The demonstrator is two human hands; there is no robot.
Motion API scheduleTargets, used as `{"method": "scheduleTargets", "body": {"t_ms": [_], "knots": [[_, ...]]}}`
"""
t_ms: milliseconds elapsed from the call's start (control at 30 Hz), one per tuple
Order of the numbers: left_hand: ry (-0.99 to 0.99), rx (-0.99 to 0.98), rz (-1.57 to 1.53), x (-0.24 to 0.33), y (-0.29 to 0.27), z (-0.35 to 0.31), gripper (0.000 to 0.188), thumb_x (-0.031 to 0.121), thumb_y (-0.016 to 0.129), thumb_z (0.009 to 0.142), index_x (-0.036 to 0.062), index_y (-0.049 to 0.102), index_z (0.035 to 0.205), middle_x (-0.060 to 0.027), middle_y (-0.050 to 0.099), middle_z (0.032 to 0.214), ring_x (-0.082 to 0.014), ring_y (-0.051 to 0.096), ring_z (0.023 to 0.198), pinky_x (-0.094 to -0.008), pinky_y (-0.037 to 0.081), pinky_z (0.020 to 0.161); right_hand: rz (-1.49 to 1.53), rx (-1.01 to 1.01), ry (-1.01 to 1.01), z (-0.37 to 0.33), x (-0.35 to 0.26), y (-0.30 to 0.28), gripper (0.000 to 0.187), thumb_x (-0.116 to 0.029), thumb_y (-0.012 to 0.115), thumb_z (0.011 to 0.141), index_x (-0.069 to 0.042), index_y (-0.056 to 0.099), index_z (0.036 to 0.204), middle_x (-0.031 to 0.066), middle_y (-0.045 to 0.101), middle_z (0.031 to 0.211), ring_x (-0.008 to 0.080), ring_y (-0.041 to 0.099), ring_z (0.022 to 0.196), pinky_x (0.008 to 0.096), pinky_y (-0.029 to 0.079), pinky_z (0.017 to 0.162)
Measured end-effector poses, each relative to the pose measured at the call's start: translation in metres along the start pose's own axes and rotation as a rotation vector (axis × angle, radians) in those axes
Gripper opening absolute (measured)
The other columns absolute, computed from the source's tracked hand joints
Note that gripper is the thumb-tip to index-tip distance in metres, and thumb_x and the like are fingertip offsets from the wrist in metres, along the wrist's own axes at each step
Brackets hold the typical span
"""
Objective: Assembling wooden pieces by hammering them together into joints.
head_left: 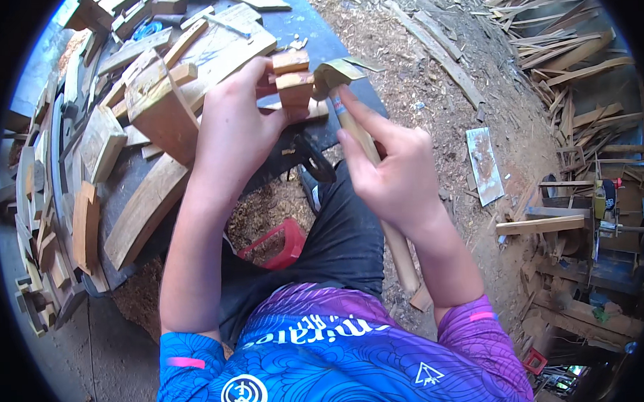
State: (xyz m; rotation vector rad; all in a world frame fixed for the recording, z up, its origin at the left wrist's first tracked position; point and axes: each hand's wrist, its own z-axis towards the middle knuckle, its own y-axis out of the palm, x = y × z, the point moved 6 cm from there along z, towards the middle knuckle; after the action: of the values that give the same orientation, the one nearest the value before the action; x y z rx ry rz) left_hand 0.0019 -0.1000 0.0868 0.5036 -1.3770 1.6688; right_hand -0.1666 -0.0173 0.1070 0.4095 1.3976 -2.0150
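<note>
1. The left hand [238,122] pinched a small wooden block [294,90] between thumb and fingers, at that hand's far right edge; a dark gap crossed the block below its top portion.
2. The right hand [399,166] was curled around the handle of a hammer [355,125], its index finger laid along the wood toward the head [332,74].
3. The relation that counted lay between the hands: the hammer's head stood just beside the block, on the side facing the right hand. Whether the two touched, the view did not settle.
4. The block's long axis ran roughly away from the wearer's body. The handle slanted instead, from the head back under the right hand and out past its wrist.
5. The left hand was the nearer one to the block, being on it; the right hand sat lower and farther right, reaching the block's side only through the hammer.
6. Beyond and left of the left hand spread the table [301,21] with its wooden offcuts; a larger block [161,111] stood just left of the left wrist, and a dark clamp-like piece [313,159] hung between the forearms.
</note>
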Motion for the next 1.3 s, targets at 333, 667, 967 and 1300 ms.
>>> {"method": "scheduleTargets", "body": {"t_ms": [333,667,967,1300], "knots": [[-0.013,-0.008,-0.048,-0.005,0.004,-0.004,0.042,0.008,0.087,0.075,-0.0021,0.067,0.111,-0.0161,0.077,0.103,-0.0265,0.076,0.1,-0.0372,0.061,0.083,0.202,0.053,0.136,-0.008,0.022,0.005,0.048,-0.004,0.07,0.093,-0.002,0.063,0.14,0.0066,0.073,0.08,0.0036,0.061,0.067,0.0234,0.051,0.06],[-0.072,-0.036,-0.108,-0.001,0.005,-0.005,0.042,0.005,0.086,0.077,-0.0036,0.065,0.112,-0.0138,0.076,0.105,-0.0235,0.075,0.101,-0.0344,0.062,0.079,0.287,0.136,0.242,-0.019,0.043,0.012,0.048,-0.009,0.069,0.09,0.0,0.064,0.137,0.0252,0.071,0.081,0.0307,0.074,0.067,0.0372,0.055,0.063],[-0.079,-0.063,-0.123,-0.007,0.007,-0.004,0.041,0.003,0.084,0.08,-0.0045,0.064,0.115,-0.0134,0.075,0.107,-0.024,0.075,0.102,-0.0329,0.062,0.079,0.331,0.111,0.38,-0.03,0.05,0.02,0.05,-0.012,0.067,0.092,-0.003,0.061,0.141,0.0247,0.07,0.077,0.0261,0.072,0.061,0.0359,0.054,0.06],[-0.087,0.024,-0.171,-0.009,0.01,-0.013,0.046,0.008,0.088,0.079,-0.0065,0.063,0.115,-0.0152,0.076,0.106,-0.0213,0.075,0.098,-0.0325,0.061,0.08,0.351,0.198,0.317,-0.04,0.04,0.031,0.055,-0.009,0.071,0.093,-0.006,0.058,0.146,0.0068,0.07,0.07,0.0054,0.061,0.061,0.0274,0.052,0.057]]}}
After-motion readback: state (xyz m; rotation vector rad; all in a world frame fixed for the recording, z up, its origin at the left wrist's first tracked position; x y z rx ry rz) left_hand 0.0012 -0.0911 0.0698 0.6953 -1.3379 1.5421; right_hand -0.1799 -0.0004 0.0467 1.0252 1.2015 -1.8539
